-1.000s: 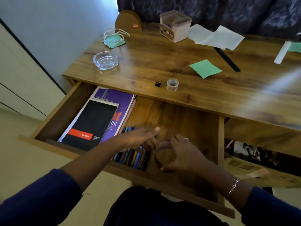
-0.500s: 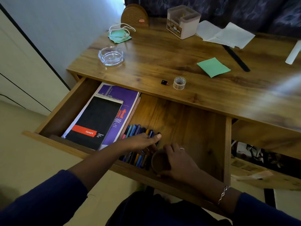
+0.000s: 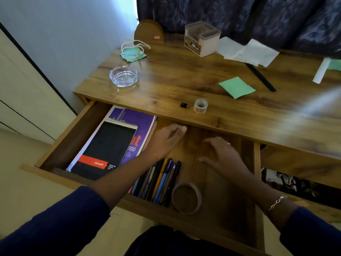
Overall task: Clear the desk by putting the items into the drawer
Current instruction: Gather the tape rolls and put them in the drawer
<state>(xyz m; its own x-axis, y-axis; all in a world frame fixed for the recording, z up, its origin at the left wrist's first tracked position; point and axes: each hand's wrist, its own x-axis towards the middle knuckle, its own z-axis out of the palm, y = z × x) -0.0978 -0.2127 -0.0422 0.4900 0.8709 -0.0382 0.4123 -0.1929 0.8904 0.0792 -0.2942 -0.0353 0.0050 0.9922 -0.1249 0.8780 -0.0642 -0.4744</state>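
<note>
Both released and empty: left grip (image 3: 166,139), right grip (image 3: 221,156), over open drawer (image 3: 73,132). Clear tape roll (image 3: 200,105) on worktop (image 3: 166,85) near front edge: likely light, stiff, slick; pinch across rim.

A brown wood-grain desk (image 3: 184,80) stands against a dark blue leaf-patterned curtain (image 3: 239,15) on the far side. A pale blue-grey wall (image 3: 64,34) runs left, daylight (image 3: 128,8) glowing between them. Near left lie cream cabinet panels (image 3: 22,89) and a beige floor (image 3: 27,200).
</note>
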